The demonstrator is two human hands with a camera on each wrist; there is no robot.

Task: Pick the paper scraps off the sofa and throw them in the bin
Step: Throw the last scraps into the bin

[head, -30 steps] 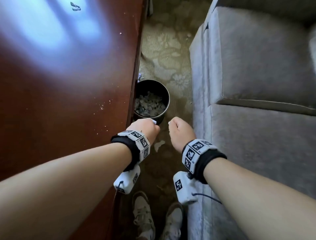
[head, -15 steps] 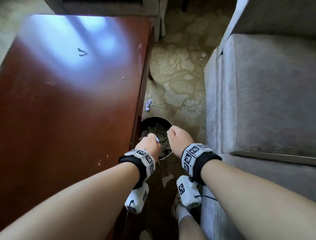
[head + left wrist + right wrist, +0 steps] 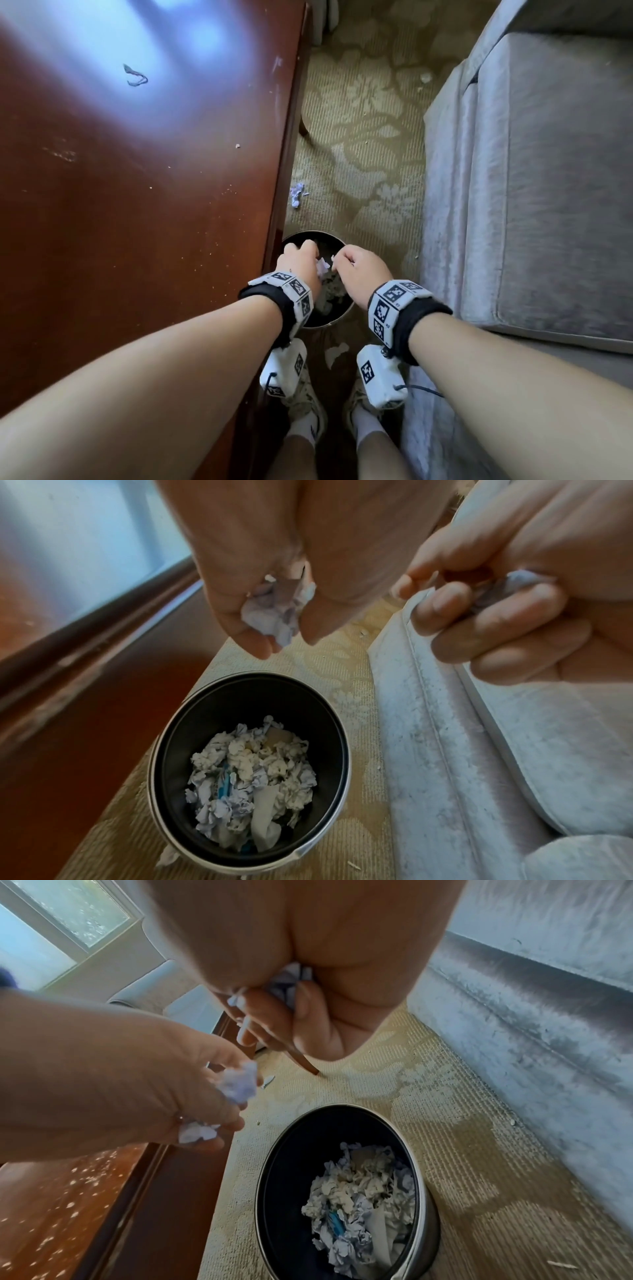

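A round dark bin (image 3: 337,317) (image 3: 178,739) (image 3: 277,1153) stands on the carpet between table and sofa, part full of crumpled paper (image 3: 253,777) (image 3: 359,1204). Both hands hover right above it. My left hand (image 3: 298,260) (image 3: 274,631) holds a crumpled white paper scrap (image 3: 274,615) (image 3: 236,1085) between loosely curled fingers, the wad poking out at the fingertips. My right hand (image 3: 356,270) (image 3: 274,1015) is a fist around paper scraps (image 3: 291,985) (image 3: 507,585), bits showing between its fingers. The grey sofa (image 3: 531,171) lies to the right.
A dark red wooden table (image 3: 137,171) fills the left, its edge beside the bin. Loose paper scraps lie on the patterned carpet beyond the bin (image 3: 297,195) and in front of it (image 3: 335,353). My feet in sneakers (image 3: 308,407) stand below the hands.
Both hands moved forward from short of the bin to directly above its opening. The left hand's fingers have loosened, baring its paper wad. The head view shifted forward too.
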